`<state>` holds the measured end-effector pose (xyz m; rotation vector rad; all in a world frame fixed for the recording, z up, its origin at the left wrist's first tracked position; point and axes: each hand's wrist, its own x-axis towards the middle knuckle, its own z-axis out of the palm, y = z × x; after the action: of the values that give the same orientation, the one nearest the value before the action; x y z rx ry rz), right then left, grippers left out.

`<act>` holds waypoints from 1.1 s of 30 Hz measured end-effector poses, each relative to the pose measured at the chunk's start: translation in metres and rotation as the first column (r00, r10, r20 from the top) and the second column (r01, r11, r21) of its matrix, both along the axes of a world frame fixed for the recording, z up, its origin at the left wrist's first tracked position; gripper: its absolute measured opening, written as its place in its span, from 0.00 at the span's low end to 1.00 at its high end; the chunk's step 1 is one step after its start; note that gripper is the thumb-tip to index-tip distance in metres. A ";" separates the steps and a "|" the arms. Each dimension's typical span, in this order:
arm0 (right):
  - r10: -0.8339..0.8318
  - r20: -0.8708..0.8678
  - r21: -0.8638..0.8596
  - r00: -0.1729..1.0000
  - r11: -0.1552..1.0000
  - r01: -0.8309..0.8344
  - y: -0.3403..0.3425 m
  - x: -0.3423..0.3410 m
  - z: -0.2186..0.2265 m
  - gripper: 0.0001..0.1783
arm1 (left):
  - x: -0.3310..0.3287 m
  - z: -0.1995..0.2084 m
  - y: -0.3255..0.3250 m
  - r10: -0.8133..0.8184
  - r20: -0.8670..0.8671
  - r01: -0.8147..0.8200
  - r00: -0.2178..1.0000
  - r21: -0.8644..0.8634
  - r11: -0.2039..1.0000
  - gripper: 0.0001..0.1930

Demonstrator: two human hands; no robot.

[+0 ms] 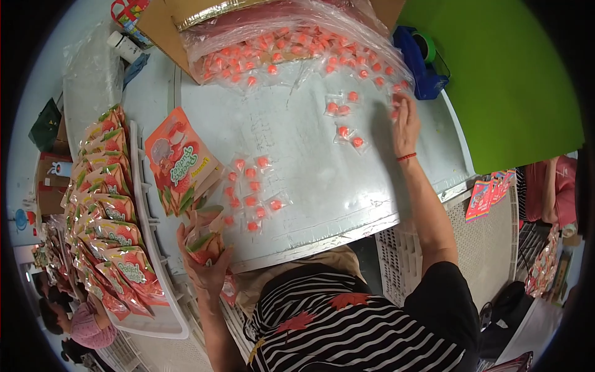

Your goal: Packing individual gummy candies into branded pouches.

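My left hand (199, 263), at the table's near left edge, is closed round a printed red-and-green pouch (206, 239). Another pouch (180, 160), peach-red with green leaves, lies just beyond it. To the right of these is a loose cluster of clear-wrapped red candies (251, 189). My right hand (406, 127) reaches to the far right of the table, a red string round its wrist. Its fingers are stretched out beside a few wrapped candies (395, 111), touching or almost touching them. Several more wrapped candies (343, 131) lie left of that hand.
At the back, an opened carton (162, 37) with a plastic liner spills a heap of candies (273, 53). A blue tape dispenser (421, 71) stands at the far right. On the left, a white tray (164, 304) holds rows of filled pouches (118, 217). Other people sit beyond both sides.
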<state>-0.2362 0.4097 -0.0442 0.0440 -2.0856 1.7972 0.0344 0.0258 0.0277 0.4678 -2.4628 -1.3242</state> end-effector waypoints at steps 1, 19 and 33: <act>-0.091 0.052 0.207 0.995 0.975 0.078 0.002 0.005 0.010 0.19 | 0.004 -0.002 -0.003 0.012 0.014 -0.012 1.000 -0.028 1.000 0.48; 0.323 0.053 0.894 0.945 0.407 -0.189 -0.084 -0.010 -0.004 0.34 | 0.001 -0.001 0.001 0.032 0.031 -0.032 0.999 0.022 0.999 0.52; 0.404 -0.067 0.933 0.912 0.349 -0.086 -0.126 0.087 0.008 0.24 | -0.056 0.011 0.015 -0.171 -0.207 0.104 0.963 -0.301 0.948 0.50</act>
<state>-0.1495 0.2833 -0.0360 0.9266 -2.6398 0.3892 -0.0220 0.0407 0.0391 0.0656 -2.4686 -0.9780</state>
